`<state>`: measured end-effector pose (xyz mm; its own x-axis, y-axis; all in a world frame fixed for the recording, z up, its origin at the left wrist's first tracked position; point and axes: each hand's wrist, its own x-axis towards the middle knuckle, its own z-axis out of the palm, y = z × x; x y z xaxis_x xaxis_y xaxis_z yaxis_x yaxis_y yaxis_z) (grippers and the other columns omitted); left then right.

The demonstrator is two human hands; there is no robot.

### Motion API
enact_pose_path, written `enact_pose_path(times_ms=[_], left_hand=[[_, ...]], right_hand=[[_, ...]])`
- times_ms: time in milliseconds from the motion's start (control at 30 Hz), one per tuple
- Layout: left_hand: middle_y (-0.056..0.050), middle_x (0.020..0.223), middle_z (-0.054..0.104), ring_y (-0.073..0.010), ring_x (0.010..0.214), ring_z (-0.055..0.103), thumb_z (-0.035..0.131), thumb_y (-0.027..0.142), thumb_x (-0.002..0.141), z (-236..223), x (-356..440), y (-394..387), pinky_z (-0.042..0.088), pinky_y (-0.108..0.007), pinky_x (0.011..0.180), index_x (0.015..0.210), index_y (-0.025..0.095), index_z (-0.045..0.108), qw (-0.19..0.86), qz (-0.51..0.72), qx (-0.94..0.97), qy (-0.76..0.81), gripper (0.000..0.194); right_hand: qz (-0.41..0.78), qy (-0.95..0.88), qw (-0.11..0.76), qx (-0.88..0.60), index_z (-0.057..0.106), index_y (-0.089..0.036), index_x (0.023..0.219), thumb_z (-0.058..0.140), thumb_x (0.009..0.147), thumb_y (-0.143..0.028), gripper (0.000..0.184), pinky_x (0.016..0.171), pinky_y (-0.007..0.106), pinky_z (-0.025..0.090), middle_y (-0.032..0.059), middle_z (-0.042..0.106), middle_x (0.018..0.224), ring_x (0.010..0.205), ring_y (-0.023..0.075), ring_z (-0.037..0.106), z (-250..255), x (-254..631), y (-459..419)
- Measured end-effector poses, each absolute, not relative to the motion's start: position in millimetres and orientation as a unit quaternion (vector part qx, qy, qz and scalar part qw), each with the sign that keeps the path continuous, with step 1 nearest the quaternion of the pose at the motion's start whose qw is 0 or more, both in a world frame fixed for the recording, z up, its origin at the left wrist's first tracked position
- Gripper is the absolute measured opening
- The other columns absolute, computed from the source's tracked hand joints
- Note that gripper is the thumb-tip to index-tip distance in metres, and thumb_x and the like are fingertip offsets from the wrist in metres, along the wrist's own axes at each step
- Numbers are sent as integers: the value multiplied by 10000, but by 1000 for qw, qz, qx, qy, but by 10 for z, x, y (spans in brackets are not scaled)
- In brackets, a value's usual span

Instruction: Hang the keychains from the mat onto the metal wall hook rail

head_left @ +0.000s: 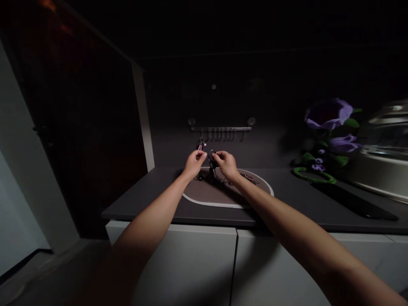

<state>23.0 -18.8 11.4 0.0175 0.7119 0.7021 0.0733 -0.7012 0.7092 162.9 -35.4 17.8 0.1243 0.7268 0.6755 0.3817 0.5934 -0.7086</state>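
Pinching the key ring (210,151) up top, right hand (225,163) seems to let the keys (212,173) hang free; left hand (194,165) sits just beside, can't tell if gripping.

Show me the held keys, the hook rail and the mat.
Held keys (211,165): head view, middle of the bunch.
Hook rail (219,128): head view, its bar.
Mat (213,205): head view, pale front rim.
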Motion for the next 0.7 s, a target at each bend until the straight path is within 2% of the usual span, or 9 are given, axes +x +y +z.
enact_pose_path(times_ms=[133,267,500,700], left_hand=[[15,636,528,-96,591,473,518,335,757,140,204,-167,372,-211,587,735,155,533,273,666,608,335,182],[23,583,512,-97,564,468,511,318,753,141,171,-138,358,-211,568,667,157,532,227,668,595,384,184],[13,585,544,-113,575,501,511,328,742,105,139,-63,368,-224,581,650,160,548,206,661,580,428,195],[9,599,552,-116,578,507,516,315,730,105,133,-48,374,-228,578,678,159,555,223,665,573,423,169]], right_hand=[[135,-612,626,-463,651,-122,746,547,676,-466,367,563,236,389,29,621,637,559,115,512,378,1628,-207],[106,-587,617,-514,670,-120,699,563,673,-416,317,594,241,402,36,625,613,584,131,544,578,1584,-13],[47,-569,596,-564,701,-115,868,583,694,-302,281,717,263,428,100,684,805,763,185,615,785,1503,288],[29,-564,600,-567,678,-107,927,585,707,-254,281,760,279,432,121,676,883,818,197,614,831,1412,384]])
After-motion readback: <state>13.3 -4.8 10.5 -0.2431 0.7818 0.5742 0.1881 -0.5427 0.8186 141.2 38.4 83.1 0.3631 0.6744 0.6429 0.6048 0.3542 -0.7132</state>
